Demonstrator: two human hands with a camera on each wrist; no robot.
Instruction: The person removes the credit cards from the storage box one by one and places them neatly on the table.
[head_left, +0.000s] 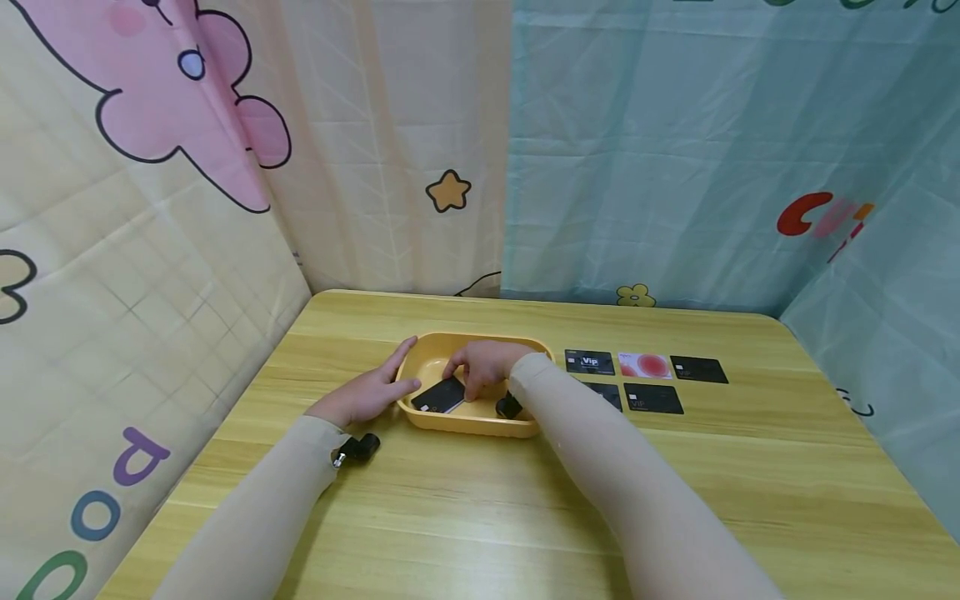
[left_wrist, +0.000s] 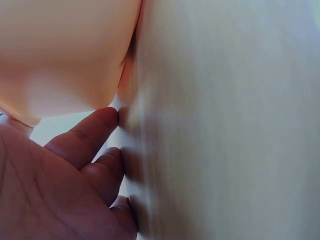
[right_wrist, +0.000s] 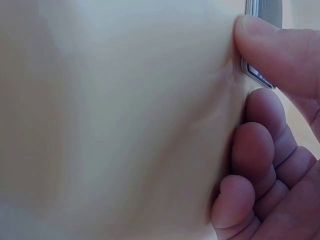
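A yellow plastic basin point(head_left: 465, 425) stands on the table, with a stack of black cards point(head_left: 438, 397) lying inside at its left. My right hand point(head_left: 487, 367) reaches down into the basin and pinches the stack's right end. In the right wrist view the thumb point(right_wrist: 280, 57) lies against the layered card edges point(right_wrist: 257, 75), and the other fingers are curled at the basin floor point(right_wrist: 125, 115). My left hand point(head_left: 367, 393) rests at the basin's left end, thumb over the rim. Its lower fingers point(left_wrist: 95, 135) extend loosely beside the outer wall, tips at the tabletop.
Right of the basin lie cards in two rows: a Vip card point(head_left: 589, 362), a pink-and-red card point(head_left: 644, 366), a black card point(head_left: 699, 369), another black card point(head_left: 654, 398) and one partly hidden by my right sleeve point(head_left: 600, 442). Printed curtains point(head_left: 390, 150) hang behind the wooden table point(head_left: 465, 508).
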